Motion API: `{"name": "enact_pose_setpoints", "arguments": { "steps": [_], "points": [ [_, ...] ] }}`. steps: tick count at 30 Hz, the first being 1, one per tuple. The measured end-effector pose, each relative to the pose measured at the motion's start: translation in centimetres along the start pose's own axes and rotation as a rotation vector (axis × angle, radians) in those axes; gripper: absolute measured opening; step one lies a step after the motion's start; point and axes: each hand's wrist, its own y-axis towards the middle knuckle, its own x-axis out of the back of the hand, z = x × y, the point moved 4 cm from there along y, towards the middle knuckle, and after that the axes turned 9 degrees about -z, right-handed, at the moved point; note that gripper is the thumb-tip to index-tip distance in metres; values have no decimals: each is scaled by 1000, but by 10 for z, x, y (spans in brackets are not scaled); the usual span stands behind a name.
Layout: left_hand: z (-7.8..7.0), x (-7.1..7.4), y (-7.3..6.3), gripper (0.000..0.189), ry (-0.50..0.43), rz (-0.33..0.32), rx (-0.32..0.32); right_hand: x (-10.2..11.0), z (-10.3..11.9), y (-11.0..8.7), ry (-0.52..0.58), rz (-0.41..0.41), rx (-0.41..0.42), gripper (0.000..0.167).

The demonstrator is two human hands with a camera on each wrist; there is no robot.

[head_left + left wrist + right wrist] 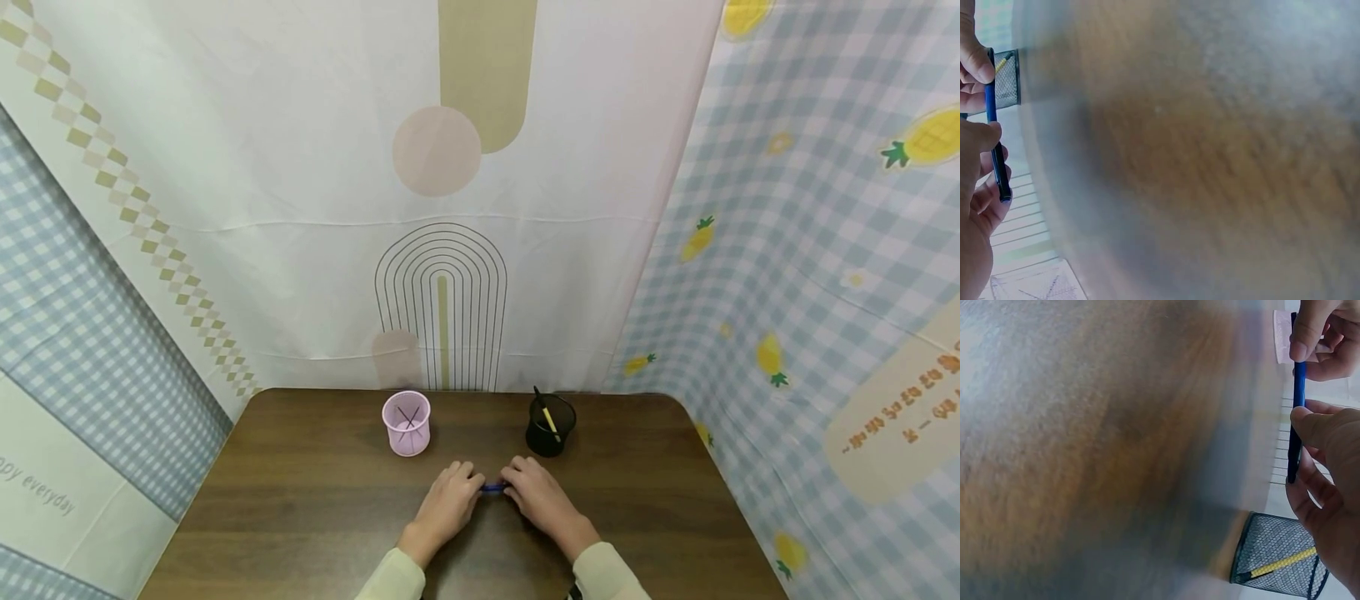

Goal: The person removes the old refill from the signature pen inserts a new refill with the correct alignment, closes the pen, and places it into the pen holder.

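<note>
Between both hands lies a slim pen (492, 488) with a blue middle and black ends, held level above the front half of the table. My left hand (447, 500) pinches one end with thumb and fingers. The other end is gripped by my right hand (538, 497). In the left wrist view the pen (990, 103) shows its blue part bare between the two thumbs. The right wrist view has the pen (1299, 387) upright in frame, its dark tip by my right fingertips.
A pink cup (408, 440) with dark crossed lines stands at the back left of the brown table (300, 492). Back right is a black mesh pen holder (545, 443) with a yellow-and-black pen (551, 422) leaning in it. Patterned cloths hang behind and at the sides.
</note>
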Motion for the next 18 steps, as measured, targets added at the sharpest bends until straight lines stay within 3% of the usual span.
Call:
{"name": "enact_pose_setpoints", "arguments": {
  "steps": [9,18],
  "points": [
    [-1,12,9,12,-21,-8,-14,15,2,5,11,-17,2,16],
    [0,28,22,11,-25,-95,-52,32,5,11,18,-126,55,22]
  ]
}}
